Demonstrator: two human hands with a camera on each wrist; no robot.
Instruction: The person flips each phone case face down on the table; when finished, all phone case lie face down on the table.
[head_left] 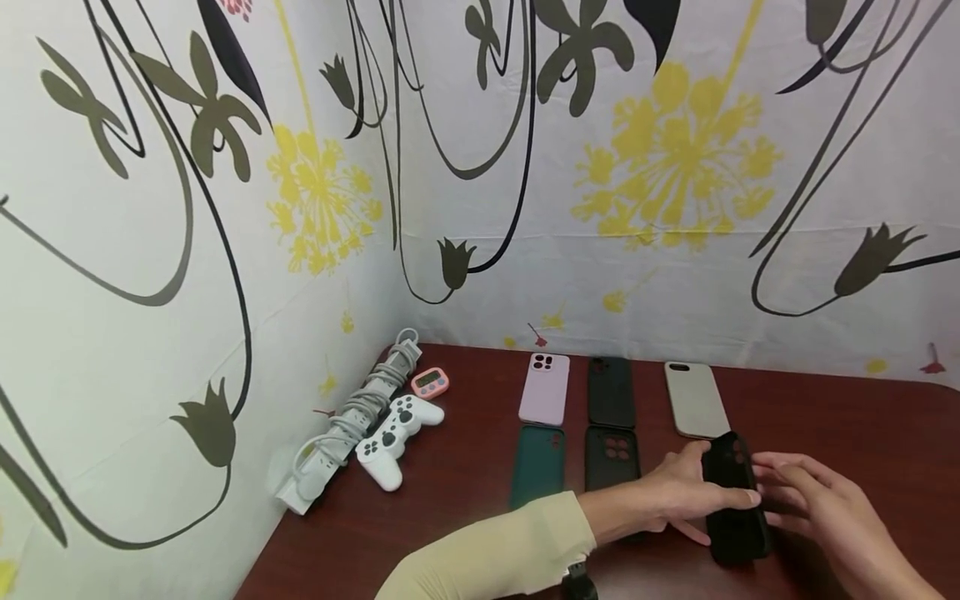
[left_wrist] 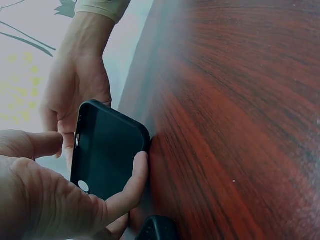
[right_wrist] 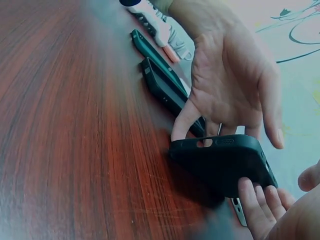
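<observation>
The left hand (head_left: pixel 678 493) pinches a black, thin, soft-looking phone case (head_left: pixel 738 537), thumb inside it. The right hand's (head_left: pixel 832 508) loosely bent fingers touch its side, thumb apart. If the left thumb slips, the case could drop onto the dark red wooden table (head_left: pixel 457 492) under the fingers.

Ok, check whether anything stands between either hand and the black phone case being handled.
Nothing visible stands in the way: fingers of the left hand and right hand touch the black phone case directly. The off-white phone case lies beyond it, not between.
</observation>
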